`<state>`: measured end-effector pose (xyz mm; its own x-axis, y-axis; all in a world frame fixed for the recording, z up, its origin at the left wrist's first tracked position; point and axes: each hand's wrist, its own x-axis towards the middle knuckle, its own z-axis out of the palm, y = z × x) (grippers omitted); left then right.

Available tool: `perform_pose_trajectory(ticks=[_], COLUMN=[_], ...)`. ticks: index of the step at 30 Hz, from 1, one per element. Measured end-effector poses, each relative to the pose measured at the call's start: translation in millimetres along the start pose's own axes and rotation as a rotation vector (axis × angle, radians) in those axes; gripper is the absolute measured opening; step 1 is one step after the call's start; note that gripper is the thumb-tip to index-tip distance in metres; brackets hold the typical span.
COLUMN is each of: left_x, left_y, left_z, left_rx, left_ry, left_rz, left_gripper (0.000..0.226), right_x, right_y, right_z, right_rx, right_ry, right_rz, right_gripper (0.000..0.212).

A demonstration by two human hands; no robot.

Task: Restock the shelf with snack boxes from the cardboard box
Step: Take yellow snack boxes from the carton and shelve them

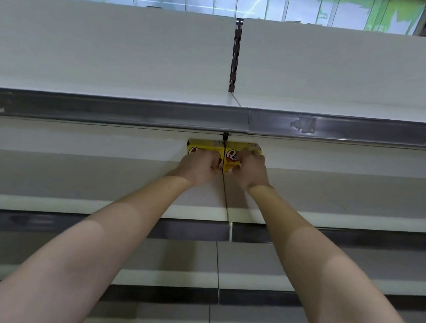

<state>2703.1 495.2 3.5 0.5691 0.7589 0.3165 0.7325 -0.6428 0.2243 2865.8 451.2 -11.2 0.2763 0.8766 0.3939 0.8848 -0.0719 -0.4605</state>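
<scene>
Two yellow snack boxes stand upright side by side at the back of the second shelf (100,175), against its rear wall and just under the top shelf's lip. My left hand (198,167) grips the left snack box (195,145), fingers curled over its front. My right hand (251,170) grips the right snack box (234,150) the same way. The two boxes touch at the shelf's centre seam. Both hands cover the lower halves of the boxes. The cardboard box is out of view.
The top shelf (111,71) is a wide white board with a grey metal front rail (132,113) and a dark slotted upright (235,56) at the middle. Further white shelves step down below my forearms. Glass panels and green walls show behind.
</scene>
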Motion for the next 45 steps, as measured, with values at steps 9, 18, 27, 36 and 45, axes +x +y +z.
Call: perform_pose_trajectory(ticks=[9, 18, 27, 36, 45], left_x=[6, -21, -146, -305, -447], left_y=[87, 176, 207, 192, 178], left_z=[11, 28, 54, 93, 47], left_rx=[-0.156, -0.296, -0.464, -0.499, -0.532], left_ry=[-0.14, -0.21, -0.378, -0.717, -0.762], left_rz=[0.173, 0.55, 0.981, 1.139, 1.281], left_gripper=[0.018, 0.012, 0.01, 0.009, 0.005], right_x=[-51, -156, -330, -502, -634], right_y=[37, 60, 19, -72, -188], right_z=[-66, -118, -90, -32, -23], right_rx=[-0.076, -0.131, -0.235, -0.342, -0.352], right_ry=[0.053, 0.344, 0.497, 0.545, 0.704], right_rz=[0.184, 0.438, 0.849, 1.28, 1.434], right_gripper=[0.021, 0.017, 0.008, 0.012, 0.009])
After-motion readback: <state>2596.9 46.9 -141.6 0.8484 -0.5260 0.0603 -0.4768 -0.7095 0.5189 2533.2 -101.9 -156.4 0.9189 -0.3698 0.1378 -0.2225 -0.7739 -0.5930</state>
